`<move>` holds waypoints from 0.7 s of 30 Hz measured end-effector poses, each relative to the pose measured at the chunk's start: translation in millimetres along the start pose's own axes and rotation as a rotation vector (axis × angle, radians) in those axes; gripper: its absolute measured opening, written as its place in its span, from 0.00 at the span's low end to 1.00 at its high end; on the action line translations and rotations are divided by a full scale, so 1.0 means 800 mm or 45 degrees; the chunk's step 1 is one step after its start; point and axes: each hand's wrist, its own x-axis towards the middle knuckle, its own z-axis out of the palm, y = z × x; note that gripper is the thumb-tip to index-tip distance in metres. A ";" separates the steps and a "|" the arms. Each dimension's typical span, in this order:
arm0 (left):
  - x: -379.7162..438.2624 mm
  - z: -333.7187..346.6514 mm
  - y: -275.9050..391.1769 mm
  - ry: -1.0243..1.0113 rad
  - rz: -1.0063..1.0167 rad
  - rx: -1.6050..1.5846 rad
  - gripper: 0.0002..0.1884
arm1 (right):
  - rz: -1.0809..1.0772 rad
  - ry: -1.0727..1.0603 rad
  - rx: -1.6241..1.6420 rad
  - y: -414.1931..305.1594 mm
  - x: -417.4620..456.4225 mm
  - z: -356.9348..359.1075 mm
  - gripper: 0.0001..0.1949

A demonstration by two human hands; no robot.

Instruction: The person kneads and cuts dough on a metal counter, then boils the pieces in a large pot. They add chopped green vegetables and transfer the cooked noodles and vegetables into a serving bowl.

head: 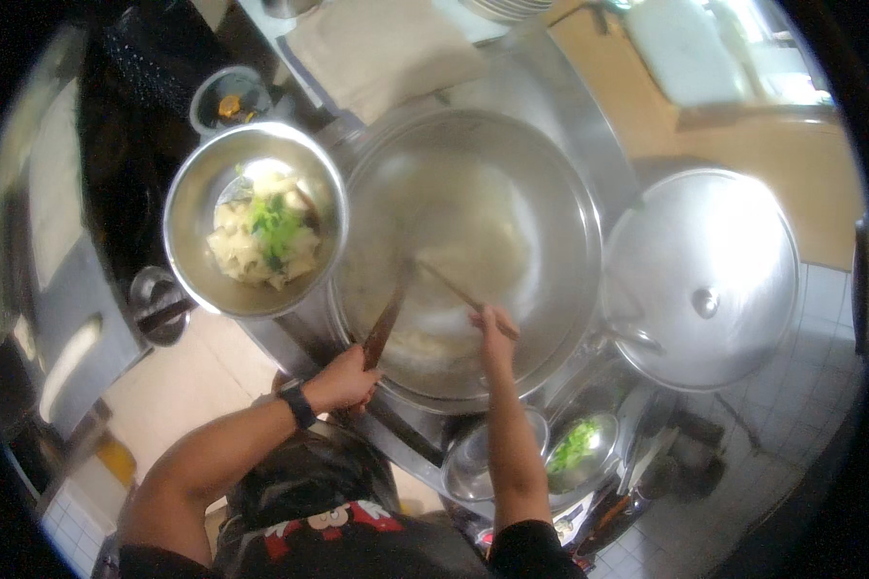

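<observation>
Before me stands a large round metal pot [550,304], with cloudy liquid showing inside. My left hand [344,380], with a dark band on its wrist, is shut on a brown wooden-looking handle [387,331] that slants into the pot. My right hand [494,329] grips a thin stick-like utensil [450,285], whose far end points to the pot's middle. The ends of both utensils are blurred. At the pot's left, a steel bowl [181,217] holds pale pieces of food [235,246] topped with chopped greens [274,226].
A large round metal lid [666,289] lies at the right. Near my right forearm are a metal bowl [463,470] and a bowl of chopped greens [573,447]. Beyond the pot are a beige cloth [384,54] and stacked plates [510,9]. A small container [201,108] stands behind the steel bowl.
</observation>
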 end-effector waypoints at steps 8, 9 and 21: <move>-0.050 -0.030 -0.010 -0.012 -0.077 -0.125 0.13 | -0.844 0.024 -0.688 -0.033 -0.008 -0.110 0.07; -0.057 -0.034 -0.006 0.006 -0.063 -0.102 0.13 | -0.848 0.018 -0.700 -0.017 0.002 -0.101 0.05; -0.157 -0.034 0.017 0.636 0.246 1.289 0.11 | 0.213 0.342 -1.707 0.119 0.115 -0.030 0.15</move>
